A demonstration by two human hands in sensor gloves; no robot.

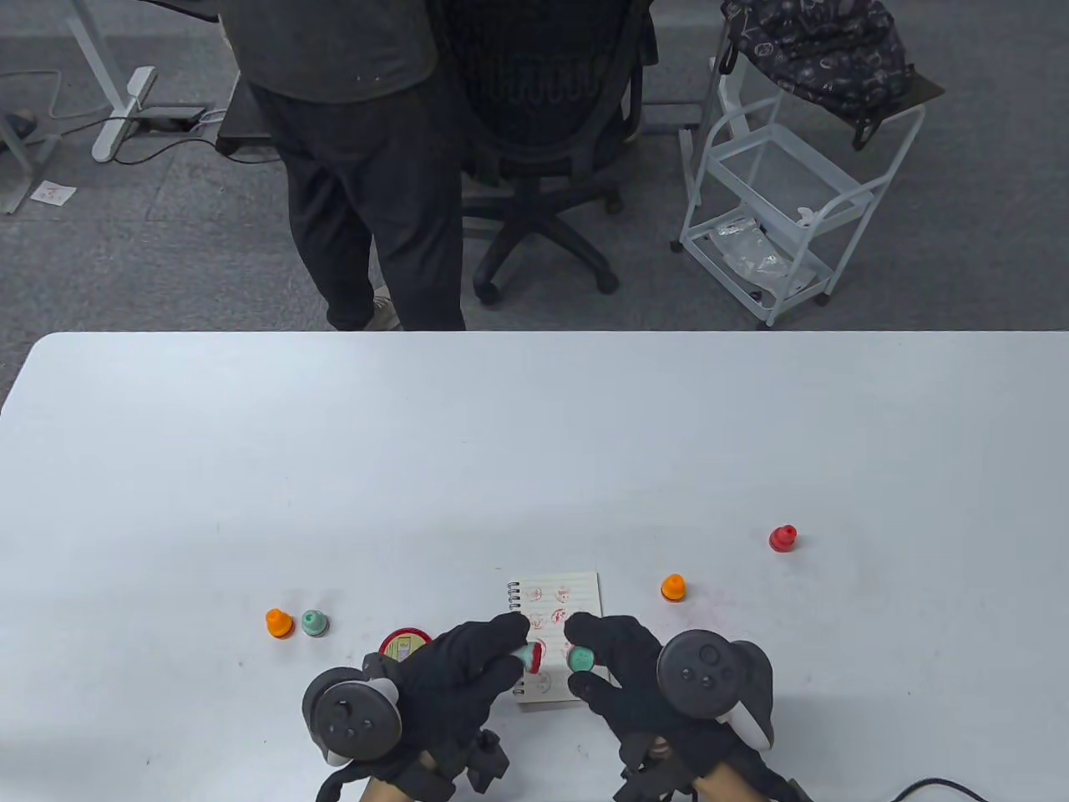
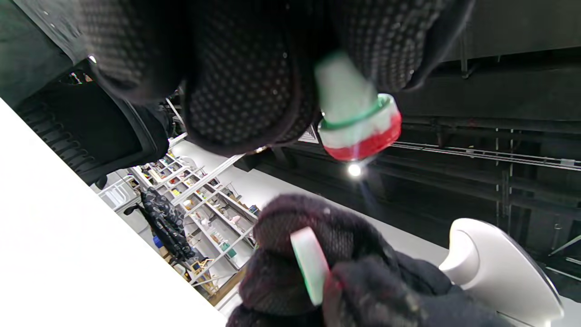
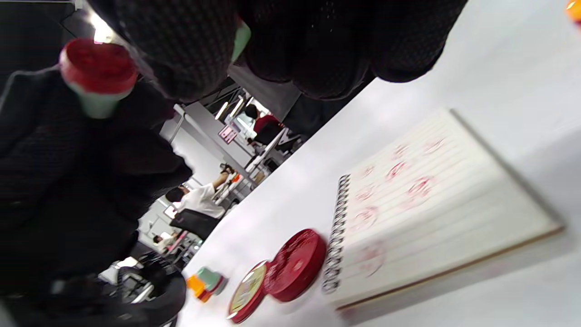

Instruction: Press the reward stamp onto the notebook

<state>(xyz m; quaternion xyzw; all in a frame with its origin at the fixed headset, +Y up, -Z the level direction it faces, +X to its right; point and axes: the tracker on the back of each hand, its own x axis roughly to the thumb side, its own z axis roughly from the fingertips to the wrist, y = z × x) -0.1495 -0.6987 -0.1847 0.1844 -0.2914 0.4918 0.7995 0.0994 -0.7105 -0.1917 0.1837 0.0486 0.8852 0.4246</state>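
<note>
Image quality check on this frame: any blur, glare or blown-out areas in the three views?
Table view: evenly lit and sharp, notebook prints readable. Left wrist view: table blown out to white, a lamp flares just below the slightly smeared stamp. Right wrist view: motion-blurred throughout, notebook lines and red ink pad soft, gloved fingers dark.

An orange stamp (image 1: 279,623) and a green stamp (image 1: 314,622) stand side by side on the table (image 1: 250,468). Another orange stamp (image 1: 672,587) and a red stamp (image 1: 782,539) stand apart.

Even bright overhead light, soft shadows, wrist views blurred, ceiling-lamp glare
</note>
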